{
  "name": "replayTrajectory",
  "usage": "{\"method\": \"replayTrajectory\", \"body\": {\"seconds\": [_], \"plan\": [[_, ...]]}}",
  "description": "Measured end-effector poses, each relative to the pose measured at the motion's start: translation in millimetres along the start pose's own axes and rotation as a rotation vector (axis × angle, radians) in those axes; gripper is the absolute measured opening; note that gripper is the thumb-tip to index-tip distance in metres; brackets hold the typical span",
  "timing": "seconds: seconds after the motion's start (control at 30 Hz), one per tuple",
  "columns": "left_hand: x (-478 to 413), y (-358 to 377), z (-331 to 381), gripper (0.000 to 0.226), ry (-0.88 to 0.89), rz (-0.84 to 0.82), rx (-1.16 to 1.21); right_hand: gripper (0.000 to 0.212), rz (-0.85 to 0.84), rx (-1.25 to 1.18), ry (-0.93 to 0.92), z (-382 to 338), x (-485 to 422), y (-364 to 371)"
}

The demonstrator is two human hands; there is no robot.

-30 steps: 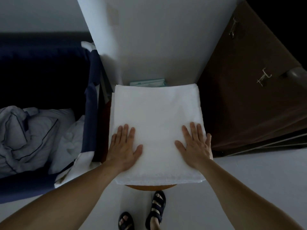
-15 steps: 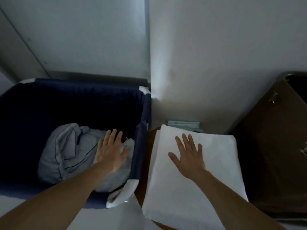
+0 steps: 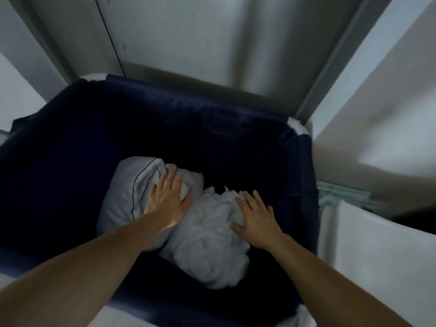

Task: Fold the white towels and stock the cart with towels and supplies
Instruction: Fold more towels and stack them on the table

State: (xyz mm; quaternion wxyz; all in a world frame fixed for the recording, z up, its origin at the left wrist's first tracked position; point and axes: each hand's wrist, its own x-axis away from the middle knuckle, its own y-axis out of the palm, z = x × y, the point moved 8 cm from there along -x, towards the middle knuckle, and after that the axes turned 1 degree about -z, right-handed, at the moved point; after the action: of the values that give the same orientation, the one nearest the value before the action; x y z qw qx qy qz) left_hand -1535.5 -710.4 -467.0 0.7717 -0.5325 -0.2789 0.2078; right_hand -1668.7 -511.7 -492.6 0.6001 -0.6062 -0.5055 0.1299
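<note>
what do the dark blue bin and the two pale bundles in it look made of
Bin: looks like dark blue woven fabric, matte; its rim creases and drapes over a pale frame. White bundle: soft matte cloth, perhaps towelling, judging by puffy crumpled folds; weave too blurred to confirm. Greyer bundle: smoother cloth, likely bed linen, with a thin dark line along it.

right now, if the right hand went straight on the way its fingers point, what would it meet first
The right hand rests on the crumpled white towel; its raised bunch past the fingers comes first, then probably the navy bin's far wall. Depth is unclear.
</note>
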Motion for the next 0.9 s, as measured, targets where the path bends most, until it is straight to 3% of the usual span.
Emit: {"method": "replayTrajectory", "body": {"seconds": [0.07, 0.2, 0.33, 0.43, 0.5, 0.57, 0.67, 0.77, 0.9], "plan": [[-16.8, 20.7, -18.0, 0.076, 0.033, -0.084, -0.037, 0.091, -0.125, -0.016, -0.010, -10.9, -24.2, 38.8], [-43.3, 84.0, -39.7, 0.103, 0.088, -0.207, -0.055, 0.112, -0.362, 0.016, -0.015, -9.5, -58.6, 119.8], [-66.1, 158.0, -48.8, 0.101, 0.158, -0.293, -0.022, 0.135, -0.529, 0.099, -0.072, 0.5, -85.9, 208.8], [-78.4, 208.0, -57.9, 0.097, 0.186, -0.316, 0.011, 0.161, -0.477, 0.159, -0.183, 7.2, -97.9, 276.6], [-84.2, 236.2, -62.5, 0.094, 0.216, -0.343, 0.016, 0.179, -0.450, 0.096, -0.060, 26.6, -103.4, 323.3], [-91.1, 256.4, -66.0, 0.093, 0.225, -0.358, 0.023, 0.173, -0.425, 0.087, -0.046, 35.9, -106.6, 356.2], [-101.3, 274.0, -70.0, 0.091, 0.218, -0.357, 0.043, 0.145, -0.278, 0.132, -0.108, 34.0, -127.4, 351.7], [-108.2, 291.0, -75.7, 0.088, 0.222, -0.367, 0.048, 0.118, -0.222, 0.080, 0.011, 43.5, -155.4, 346.4], [-113.9, 305.7, -83.1, 0.090, 0.203, -0.392, 0.057, 0.103, -0.203, 0.024, 0.072, 52.0, -179.6, 363.3]]}}
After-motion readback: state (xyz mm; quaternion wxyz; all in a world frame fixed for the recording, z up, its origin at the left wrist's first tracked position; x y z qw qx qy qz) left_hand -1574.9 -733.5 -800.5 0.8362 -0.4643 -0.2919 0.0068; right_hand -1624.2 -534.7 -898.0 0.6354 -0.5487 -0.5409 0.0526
